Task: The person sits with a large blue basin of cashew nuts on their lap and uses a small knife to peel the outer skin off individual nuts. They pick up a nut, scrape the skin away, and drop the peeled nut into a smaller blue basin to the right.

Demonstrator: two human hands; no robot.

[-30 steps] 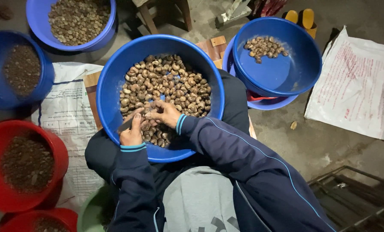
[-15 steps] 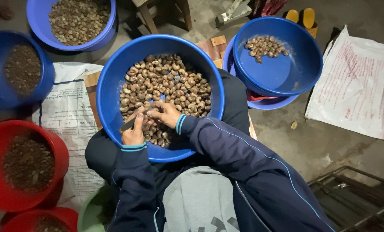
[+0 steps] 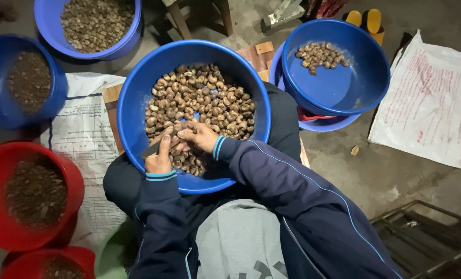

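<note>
Sitting over the big blue basin (image 3: 137, 103) in your lap, you have red tubs (image 3: 65, 170) of dark scraps at your left. Your left hand (image 3: 159, 157) is clenched around a small dark blade (image 3: 152, 149). Touching it, your right hand (image 3: 198, 136) pinches one cashew nut (image 3: 180, 135) above the heaped nuts (image 3: 204, 98). Farther right, another blue basin (image 3: 344, 88) holds few nuts.

Basin (image 3: 137, 103) w/ nuts (image 3: 199, 103) sits on my lap, both my hands in it: left hand (image 3: 159, 160) beside right hand (image 3: 199, 135). Right of it a 2nd basin (image 3: 364, 88), sack (image 3: 437, 108) beyond. Left: tubs (image 3: 60, 170), paper (image 3: 86, 139) under.
</note>
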